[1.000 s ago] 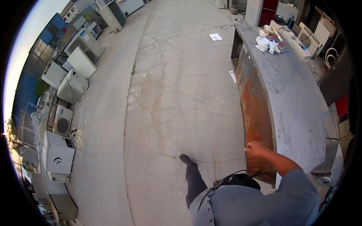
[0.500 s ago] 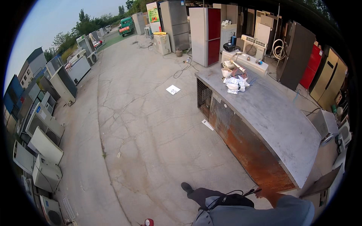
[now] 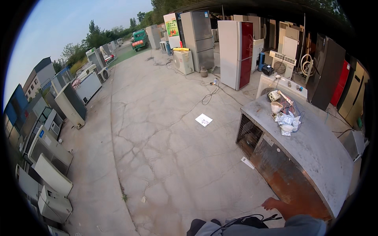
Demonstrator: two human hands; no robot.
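My right hand [image 3: 271, 203] hangs low in front of the rusty front panel [image 3: 293, 177] of a long metal-topped cabinet [image 3: 315, 153]. It looks loosely open, fingers a little bent, with nothing visible in it. Black cables [image 3: 252, 218] run across my body just below that hand, apart from it. My left hand is out of view. On the cabinet's far end lie a white plastic bag [image 3: 288, 122], a pale cup-like piece [image 3: 276, 107] and thin coloured wires. A mesh grille [image 3: 249, 131] covers the cabinet's left end.
A white sheet [image 3: 204, 120] and a white strip [image 3: 247, 163] lie on the cracked concrete. A cable [image 3: 210, 96] trails near a red-and-grey refrigerator [image 3: 235, 55]. Old appliances line the left side, including a white panel [image 3: 53, 175]. A green truck [image 3: 139, 40] stands far off.
The view has moved forward and tilted up, so the cabinet sits lower and farther right. The red gauge at the lower edge has left the picture. My right hand now hangs clear of the cables.
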